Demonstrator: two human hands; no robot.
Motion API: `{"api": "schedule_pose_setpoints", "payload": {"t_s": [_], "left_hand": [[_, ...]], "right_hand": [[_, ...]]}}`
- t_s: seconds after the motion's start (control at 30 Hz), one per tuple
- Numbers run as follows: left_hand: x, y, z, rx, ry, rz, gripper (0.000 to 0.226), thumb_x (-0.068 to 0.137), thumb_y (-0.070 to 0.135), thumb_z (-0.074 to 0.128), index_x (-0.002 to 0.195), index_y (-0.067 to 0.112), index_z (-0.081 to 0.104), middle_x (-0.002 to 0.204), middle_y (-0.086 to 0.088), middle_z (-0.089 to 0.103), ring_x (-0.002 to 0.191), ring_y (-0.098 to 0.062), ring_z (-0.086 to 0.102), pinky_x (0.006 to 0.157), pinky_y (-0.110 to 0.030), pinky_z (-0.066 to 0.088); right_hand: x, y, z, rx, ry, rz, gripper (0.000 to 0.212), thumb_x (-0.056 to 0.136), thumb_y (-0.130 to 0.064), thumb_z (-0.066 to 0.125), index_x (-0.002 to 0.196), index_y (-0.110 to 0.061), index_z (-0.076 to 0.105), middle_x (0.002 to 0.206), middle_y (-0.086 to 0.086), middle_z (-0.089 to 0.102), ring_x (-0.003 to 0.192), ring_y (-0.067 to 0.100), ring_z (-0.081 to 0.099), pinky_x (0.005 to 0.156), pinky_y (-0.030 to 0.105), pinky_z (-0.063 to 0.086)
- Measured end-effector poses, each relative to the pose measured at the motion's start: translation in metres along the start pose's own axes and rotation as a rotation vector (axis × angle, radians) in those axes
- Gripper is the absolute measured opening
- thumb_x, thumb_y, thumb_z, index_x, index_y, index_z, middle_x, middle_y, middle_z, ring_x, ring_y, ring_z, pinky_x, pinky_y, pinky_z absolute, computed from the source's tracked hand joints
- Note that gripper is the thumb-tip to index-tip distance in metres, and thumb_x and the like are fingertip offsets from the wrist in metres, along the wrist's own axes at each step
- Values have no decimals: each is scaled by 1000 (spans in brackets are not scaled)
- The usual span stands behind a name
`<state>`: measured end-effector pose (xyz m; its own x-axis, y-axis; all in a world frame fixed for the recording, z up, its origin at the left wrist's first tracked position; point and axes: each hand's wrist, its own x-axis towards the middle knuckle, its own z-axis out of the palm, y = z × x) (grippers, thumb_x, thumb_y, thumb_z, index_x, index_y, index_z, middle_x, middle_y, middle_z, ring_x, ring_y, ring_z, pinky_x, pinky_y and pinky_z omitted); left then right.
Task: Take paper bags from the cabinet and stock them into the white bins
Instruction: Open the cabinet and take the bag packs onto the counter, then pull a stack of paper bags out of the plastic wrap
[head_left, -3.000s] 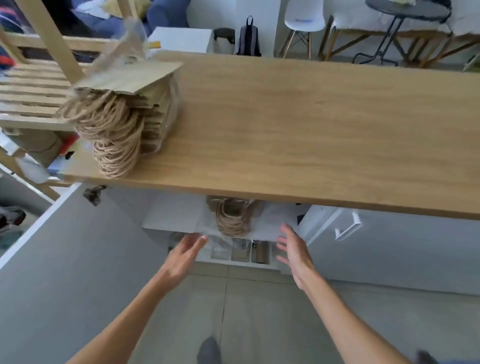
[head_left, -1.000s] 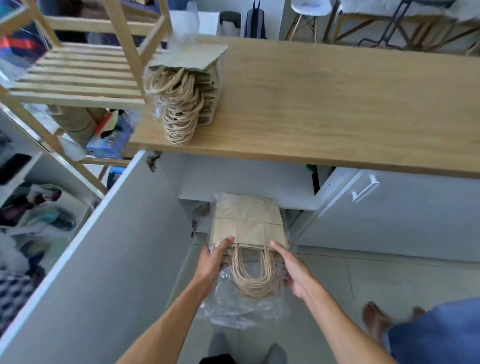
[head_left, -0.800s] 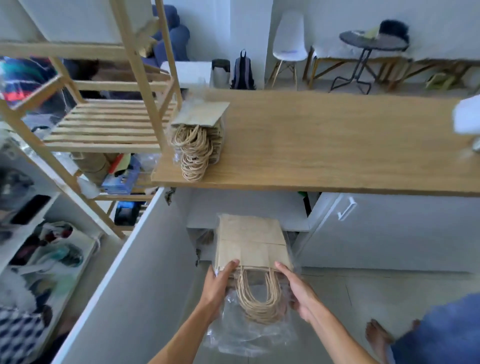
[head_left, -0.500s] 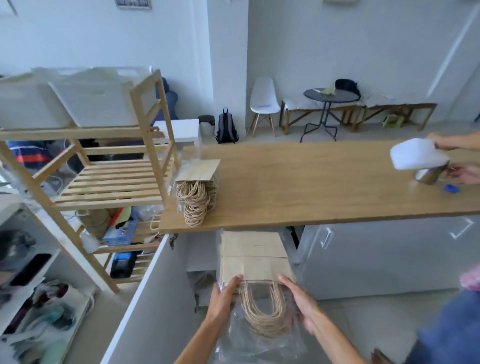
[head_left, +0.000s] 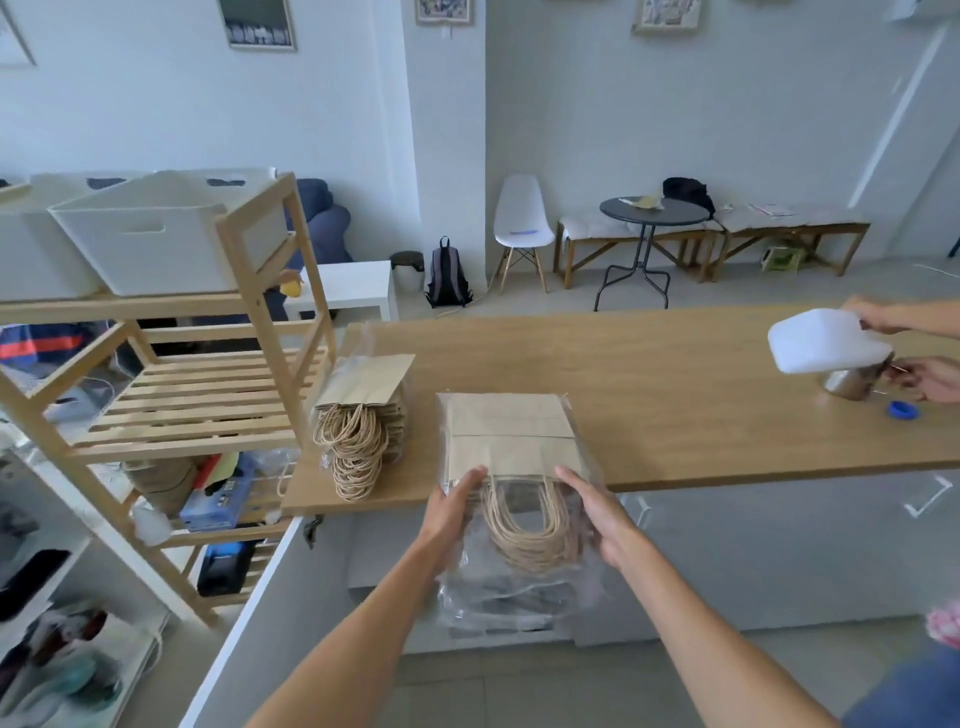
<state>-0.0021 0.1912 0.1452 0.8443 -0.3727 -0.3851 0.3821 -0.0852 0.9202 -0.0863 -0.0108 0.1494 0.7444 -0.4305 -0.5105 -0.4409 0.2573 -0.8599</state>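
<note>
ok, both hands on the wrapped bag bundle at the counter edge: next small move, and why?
Probably set it down flat on the wooden countertop, beside the other brown paper-bag stack. The left hand and right hand hold the plastic-wrapped bundle of brown paper bags over the counter's near edge, wrap trailing below, and the white plastic bins sit on the wooden rack to the left.

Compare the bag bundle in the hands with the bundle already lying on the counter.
The held bundle is gripped by the left hand and right hand, handles past the counter edge; the counter bundle lies untouched, further left. Both are plastic-wrapped brown bags with twine handles.
</note>
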Motion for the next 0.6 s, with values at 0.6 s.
{"api": "schedule_pose_setpoints", "payload": {"t_s": [0.6], "left_hand": [[197, 37, 31, 50, 215, -90, 59, 82, 54, 71, 116, 6, 71, 103, -3, 76, 102, -19, 69, 72, -25, 50]], "right_hand": [[212, -85, 2, -362, 5, 42, 82, 80, -77, 59, 134, -15, 65, 144, 13, 56, 129, 31, 55, 101, 34, 45]]}}
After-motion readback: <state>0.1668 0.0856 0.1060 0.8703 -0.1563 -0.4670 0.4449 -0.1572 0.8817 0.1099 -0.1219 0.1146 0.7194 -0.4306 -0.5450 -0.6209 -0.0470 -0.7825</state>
